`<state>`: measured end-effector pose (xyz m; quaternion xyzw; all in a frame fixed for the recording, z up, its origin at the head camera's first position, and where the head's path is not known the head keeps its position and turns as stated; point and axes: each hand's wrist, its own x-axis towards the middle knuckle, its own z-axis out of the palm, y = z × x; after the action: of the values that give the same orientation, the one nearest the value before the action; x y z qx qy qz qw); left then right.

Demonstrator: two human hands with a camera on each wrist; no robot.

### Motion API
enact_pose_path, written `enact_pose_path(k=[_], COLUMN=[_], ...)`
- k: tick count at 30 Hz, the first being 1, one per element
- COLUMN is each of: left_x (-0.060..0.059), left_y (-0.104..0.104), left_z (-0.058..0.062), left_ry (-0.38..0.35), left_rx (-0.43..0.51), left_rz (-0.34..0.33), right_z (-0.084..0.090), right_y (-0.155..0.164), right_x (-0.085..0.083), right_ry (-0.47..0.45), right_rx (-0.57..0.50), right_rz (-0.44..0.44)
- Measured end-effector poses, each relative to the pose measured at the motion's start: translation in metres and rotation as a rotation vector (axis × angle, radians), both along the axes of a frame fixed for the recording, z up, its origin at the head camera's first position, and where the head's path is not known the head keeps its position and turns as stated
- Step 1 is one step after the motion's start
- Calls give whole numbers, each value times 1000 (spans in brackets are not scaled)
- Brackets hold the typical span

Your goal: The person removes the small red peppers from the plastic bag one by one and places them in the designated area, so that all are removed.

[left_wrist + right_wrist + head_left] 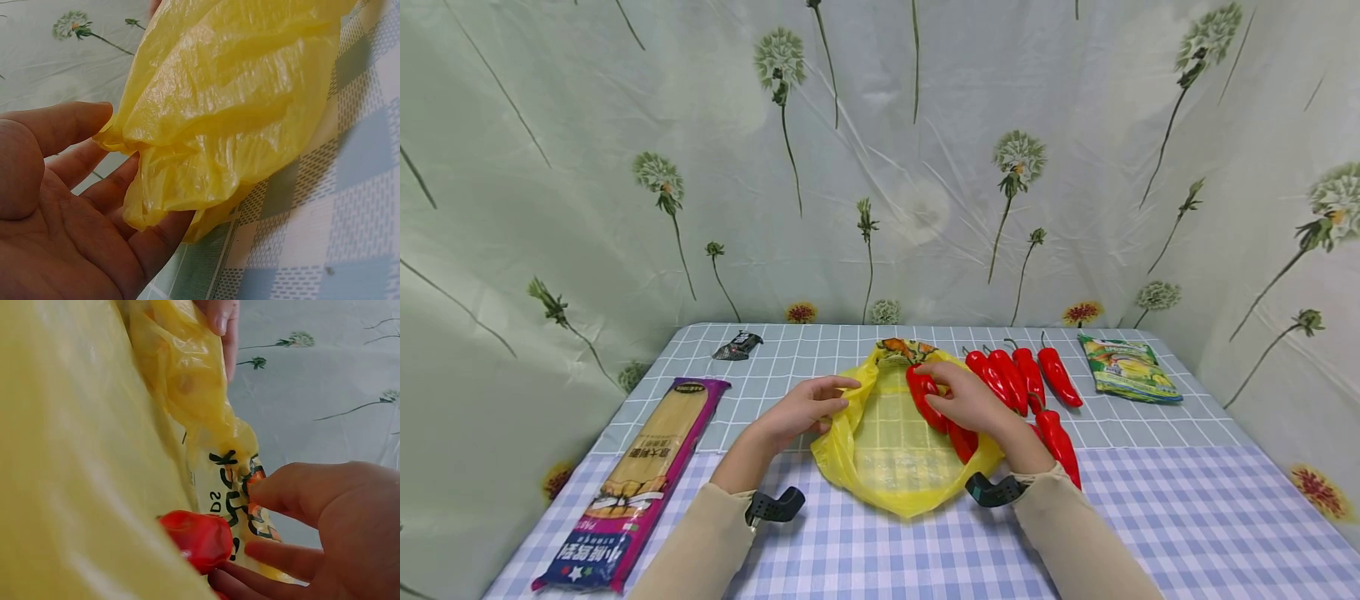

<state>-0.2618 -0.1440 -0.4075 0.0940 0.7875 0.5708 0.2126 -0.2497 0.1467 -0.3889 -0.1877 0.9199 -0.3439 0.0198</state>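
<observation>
A yellow plastic bag (895, 500) lies with its mouth spread wide in the middle of the table. My left hand (816, 406) holds its left rim; in the left wrist view the thumb and fingers are at the crumpled edge of the bag (219, 125). Inside the bag are red peppers, one upper pepper (925, 400) and a lower pepper (962, 442) partly covered. My right hand (966, 398) reaches over the right rim, thumb and fingers spread apart. Its fingertips are right at the end of a red pepper (200, 540) in the right wrist view.
Several red peppers (1060, 379) lie right of the bag, some behind my right forearm. A green-and-yellow packet (1127, 368) is at the back right. On the left lie a long pasta package (640, 475) and a small black packet (738, 345). A curtain (910, 167) hangs behind.
</observation>
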Motion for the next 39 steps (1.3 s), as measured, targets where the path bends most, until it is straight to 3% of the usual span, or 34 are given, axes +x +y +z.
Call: enact_pose_path(k=[15,27,39], left_x=[-1,-3,-2], left_y=[0,1,0], left_z=[-3,-5,-5], left_ry=[-2,11,14], left_rx=[-1,-10,-3], left_rz=[3,-6,-7], right_z=[-5,-9,-9], right_y=[-11,-16,-17], right_x=[3,8,8], right_ry=[40,-3,78], right_rx=[166,154,194], right_rz=[-12,-3,51])
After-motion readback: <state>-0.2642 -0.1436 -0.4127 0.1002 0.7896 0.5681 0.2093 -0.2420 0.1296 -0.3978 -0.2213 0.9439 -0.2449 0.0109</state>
